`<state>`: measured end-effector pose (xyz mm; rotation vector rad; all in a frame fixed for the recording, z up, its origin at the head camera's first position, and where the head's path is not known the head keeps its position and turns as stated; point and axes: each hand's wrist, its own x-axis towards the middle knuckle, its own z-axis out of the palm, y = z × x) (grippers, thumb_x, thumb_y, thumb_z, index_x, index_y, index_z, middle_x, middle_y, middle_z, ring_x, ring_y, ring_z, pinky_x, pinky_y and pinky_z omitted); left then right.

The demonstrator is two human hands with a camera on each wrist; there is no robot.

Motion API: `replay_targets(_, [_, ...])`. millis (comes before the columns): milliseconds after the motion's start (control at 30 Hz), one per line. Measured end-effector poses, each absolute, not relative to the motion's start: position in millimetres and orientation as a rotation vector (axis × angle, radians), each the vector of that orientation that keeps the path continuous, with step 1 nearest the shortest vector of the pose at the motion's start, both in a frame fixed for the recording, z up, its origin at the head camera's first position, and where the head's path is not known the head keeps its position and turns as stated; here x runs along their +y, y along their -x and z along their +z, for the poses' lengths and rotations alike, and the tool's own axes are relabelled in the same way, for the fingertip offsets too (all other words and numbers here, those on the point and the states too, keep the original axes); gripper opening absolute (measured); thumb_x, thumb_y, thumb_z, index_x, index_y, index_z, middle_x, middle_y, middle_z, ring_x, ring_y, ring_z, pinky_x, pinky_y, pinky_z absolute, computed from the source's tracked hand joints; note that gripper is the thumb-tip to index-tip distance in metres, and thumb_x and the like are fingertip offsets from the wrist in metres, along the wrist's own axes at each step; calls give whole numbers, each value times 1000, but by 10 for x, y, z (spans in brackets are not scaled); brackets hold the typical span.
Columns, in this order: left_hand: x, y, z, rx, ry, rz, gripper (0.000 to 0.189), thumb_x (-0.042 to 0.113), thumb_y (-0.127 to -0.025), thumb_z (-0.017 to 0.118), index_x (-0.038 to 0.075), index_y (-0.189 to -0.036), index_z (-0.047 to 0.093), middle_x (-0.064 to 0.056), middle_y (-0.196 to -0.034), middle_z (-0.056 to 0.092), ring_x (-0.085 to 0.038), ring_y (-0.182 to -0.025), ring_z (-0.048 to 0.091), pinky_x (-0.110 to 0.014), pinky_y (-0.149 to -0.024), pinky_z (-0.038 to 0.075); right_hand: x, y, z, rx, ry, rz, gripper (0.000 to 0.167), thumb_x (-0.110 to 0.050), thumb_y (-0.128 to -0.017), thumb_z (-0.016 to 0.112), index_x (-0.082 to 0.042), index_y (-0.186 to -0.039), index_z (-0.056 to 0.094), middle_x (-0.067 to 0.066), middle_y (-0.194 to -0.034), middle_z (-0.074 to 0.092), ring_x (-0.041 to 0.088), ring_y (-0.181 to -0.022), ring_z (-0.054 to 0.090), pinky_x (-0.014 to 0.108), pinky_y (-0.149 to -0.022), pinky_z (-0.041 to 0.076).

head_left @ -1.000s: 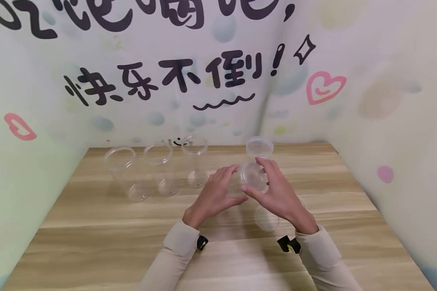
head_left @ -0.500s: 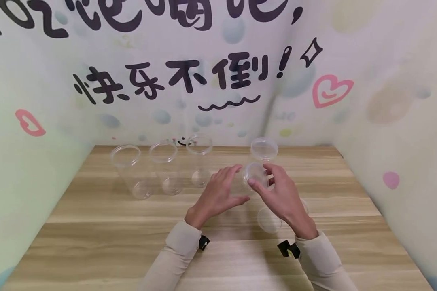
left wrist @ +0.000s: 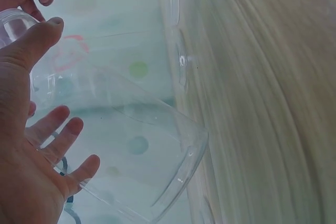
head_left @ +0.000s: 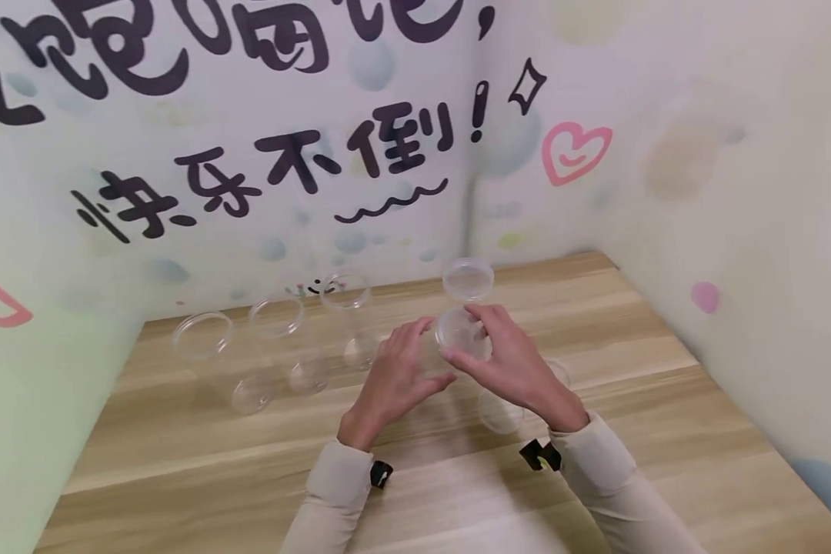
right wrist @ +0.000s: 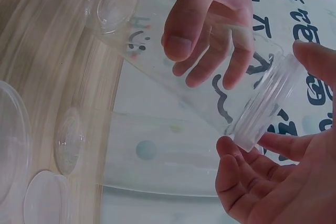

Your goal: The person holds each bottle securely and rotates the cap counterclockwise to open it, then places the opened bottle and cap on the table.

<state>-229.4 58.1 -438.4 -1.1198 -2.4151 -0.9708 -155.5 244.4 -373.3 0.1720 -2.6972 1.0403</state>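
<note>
A clear plastic jar is held above the table between both hands, tilted with its top towards the right hand. My left hand grips the jar's body, its fingers curved around the side in the right wrist view. At the top, a clear ridged lid sits on the mouth. My right hand holds this lid by its edge between thumb and fingers. Whether the lid is seated tightly cannot be seen. Below the right hand lie loose clear lids, one lid nearer and another lid partly behind the wrist.
Three clear jars without lids stand in a row at the left: a left jar, a middle jar and a right jar. Behind the hands stands a jar with a whitish lid. Printed walls border the wooden table.
The head view has turned and tilted, shifting the scene left. My right fingers have changed their hold around the lid's edge. The left hand still grips the jar.
</note>
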Motion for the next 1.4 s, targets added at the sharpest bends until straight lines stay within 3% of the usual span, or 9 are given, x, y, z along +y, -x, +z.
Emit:
replay_targets(233, [450, 2248, -4433, -2451, 1060, -1024, 86, 38, -72, 88, 5, -140, 47, -11, -130, 60, -27, -122, 55, -53, -96, 47, 2359, 1576, -3756, -2722, -259, 1051, 72, -40, -86, 73, -10, -145, 45, 5, -135, 51, 25, -110, 57, 43, -88, 51])
replay_targets(467, [452, 2190, -4473, -2439, 1101, -1025, 85, 43, -74, 85, 6, -140, 46, -11, -128, 60, -27, -121, 56, -53, -96, 47, 2370, 1495, -3786, -2723, -286, 1075, 73, -33, -87, 73, -7, -147, 42, 12, -140, 48, 30, -116, 56, 49, -89, 52])
replay_targets(900, [494, 2252, -4422, -2429, 1118, -1009, 85, 44, -76, 84, 7, -141, 45, -7, -132, 58, -22, -125, 53, -50, -99, 45, 2380, 1540, -3742, -2698, -226, 1089, 82, -38, -86, 75, -6, -150, 35, 14, -146, 43, 32, -119, 54, 45, -84, 52])
replay_targets(1100, [512, 2294, -4389, -2438, 1131, -983, 86, 44, -76, 84, 6, -142, 44, -9, -132, 58, -24, -125, 53, -50, -100, 45, 2376, 1563, -3731, -2681, -130, 1102, 78, -39, -86, 76, -5, -147, 40, 17, -139, 48, 34, -112, 58, 50, -84, 53])
replay_targets(1400, [495, 2315, -4375, -2438, 1119, -934, 86, 44, -76, 84, 7, -142, 44, -9, -133, 58, -26, -125, 53, -51, -99, 45, 2350, 1611, -3722, -2737, -45, 996, 77, -49, -87, 71, -4, -144, 44, 15, -129, 55, 31, -102, 61, 47, -82, 51])
